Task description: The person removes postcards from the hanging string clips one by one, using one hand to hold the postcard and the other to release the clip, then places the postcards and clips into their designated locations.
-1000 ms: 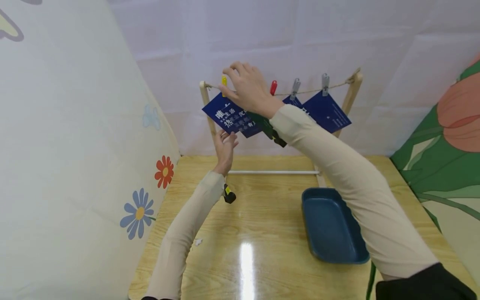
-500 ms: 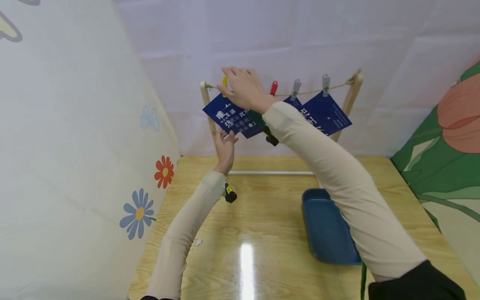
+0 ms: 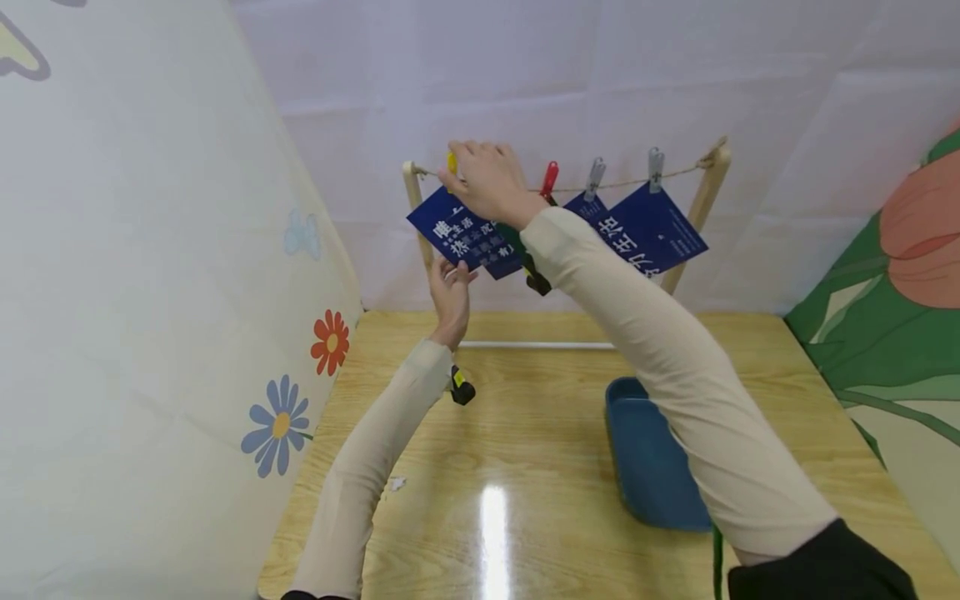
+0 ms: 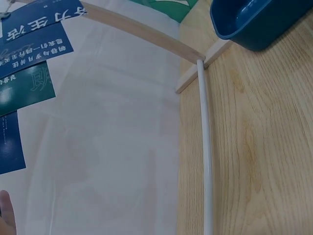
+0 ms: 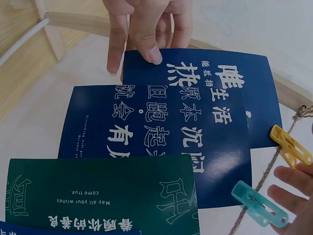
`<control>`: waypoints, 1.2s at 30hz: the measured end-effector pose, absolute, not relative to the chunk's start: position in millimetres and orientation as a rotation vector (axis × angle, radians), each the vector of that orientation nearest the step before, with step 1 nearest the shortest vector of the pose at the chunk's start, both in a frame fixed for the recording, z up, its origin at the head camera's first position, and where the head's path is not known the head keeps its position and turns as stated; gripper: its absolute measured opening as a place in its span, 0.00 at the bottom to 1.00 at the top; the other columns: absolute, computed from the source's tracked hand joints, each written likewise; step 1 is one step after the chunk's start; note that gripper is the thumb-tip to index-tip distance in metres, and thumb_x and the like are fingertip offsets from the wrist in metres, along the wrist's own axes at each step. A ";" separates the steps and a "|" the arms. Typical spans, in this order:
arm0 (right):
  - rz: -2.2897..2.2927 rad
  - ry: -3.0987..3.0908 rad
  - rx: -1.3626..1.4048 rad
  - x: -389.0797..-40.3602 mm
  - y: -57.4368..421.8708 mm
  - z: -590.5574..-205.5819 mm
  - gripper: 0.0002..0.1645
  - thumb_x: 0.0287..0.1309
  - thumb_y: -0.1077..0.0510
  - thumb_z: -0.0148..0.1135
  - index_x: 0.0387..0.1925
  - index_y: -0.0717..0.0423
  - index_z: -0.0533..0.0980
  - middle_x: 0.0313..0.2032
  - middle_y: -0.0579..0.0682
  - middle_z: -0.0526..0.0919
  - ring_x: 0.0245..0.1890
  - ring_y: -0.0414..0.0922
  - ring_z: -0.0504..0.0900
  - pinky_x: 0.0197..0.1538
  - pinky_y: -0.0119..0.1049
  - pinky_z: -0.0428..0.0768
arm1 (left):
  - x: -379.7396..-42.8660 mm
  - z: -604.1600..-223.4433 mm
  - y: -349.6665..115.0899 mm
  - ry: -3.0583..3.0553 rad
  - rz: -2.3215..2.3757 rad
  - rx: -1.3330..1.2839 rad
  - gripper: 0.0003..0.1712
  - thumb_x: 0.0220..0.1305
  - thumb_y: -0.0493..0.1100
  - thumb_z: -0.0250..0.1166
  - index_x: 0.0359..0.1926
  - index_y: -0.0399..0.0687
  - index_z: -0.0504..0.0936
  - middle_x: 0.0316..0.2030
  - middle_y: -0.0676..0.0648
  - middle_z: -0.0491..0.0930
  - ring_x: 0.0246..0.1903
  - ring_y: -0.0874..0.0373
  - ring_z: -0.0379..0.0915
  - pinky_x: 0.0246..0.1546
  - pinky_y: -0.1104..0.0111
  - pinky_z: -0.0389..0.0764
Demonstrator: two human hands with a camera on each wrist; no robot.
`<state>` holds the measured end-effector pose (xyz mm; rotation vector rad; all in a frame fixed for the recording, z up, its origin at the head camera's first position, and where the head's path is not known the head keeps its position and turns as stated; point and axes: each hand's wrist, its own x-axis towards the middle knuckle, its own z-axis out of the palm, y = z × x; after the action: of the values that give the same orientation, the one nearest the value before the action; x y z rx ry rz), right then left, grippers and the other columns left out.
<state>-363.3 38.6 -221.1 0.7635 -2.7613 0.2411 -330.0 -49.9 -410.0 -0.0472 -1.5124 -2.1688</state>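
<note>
My left hand [image 3: 451,304] holds the lower corner of the leftmost blue card [image 5: 264,98], thumb on its printed front in the right wrist view. A yellow clothespin [image 5: 291,143] sits at this card's upper corner by the twine [image 5: 266,178]. My right hand [image 3: 489,179] reaches over the line, and its thumb and fingertips pinch the yellow clothespin; part of this grip is cut off in the right wrist view. Beside it, a teal clothespin [image 5: 259,203] clips another blue card [image 5: 166,117]. A green card [image 5: 98,191] overlaps that one.
A red clothespin [image 3: 551,177] and grey clothespins [image 3: 596,177] hold more cards along the twine. The wooden frame [image 3: 705,192] has a white crossbar [image 3: 536,344]. A blue tray [image 3: 652,467] lies under the right arm on the wooden table [image 3: 540,433].
My right hand has shifted slightly left and down, its fingertips closing in on the yellow clothespin. The left hand stays at the card's lower corner.
</note>
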 end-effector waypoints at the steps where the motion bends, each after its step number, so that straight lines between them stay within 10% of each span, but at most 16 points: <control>1: 0.240 -2.760 0.761 -363.2 38.0 -221.4 0.38 0.77 0.39 0.35 0.76 0.58 0.52 0.71 0.59 0.62 0.69 0.57 0.62 0.71 0.53 0.57 | -329.9 -410.1 -49.8 -1.503 -2.174 -0.049 0.13 0.71 0.27 0.53 0.55 0.29 0.70 0.42 0.43 0.74 0.42 0.49 0.79 0.47 0.61 0.83; 36: 0.665 -2.715 0.716 -367.4 28.1 -221.3 0.27 0.78 0.52 0.41 0.66 0.66 0.66 0.59 0.62 0.72 0.56 0.52 0.74 0.60 0.40 0.74 | -331.2 -412.3 -49.9 -1.437 -2.205 -0.042 0.07 0.72 0.26 0.52 0.48 0.28 0.72 0.36 0.46 0.70 0.35 0.57 0.77 0.45 0.59 0.84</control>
<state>-367.4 28.1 -221.3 0.7165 -2.7154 0.6646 -331.2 -49.9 -412.3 -0.0418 -1.4373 -2.2052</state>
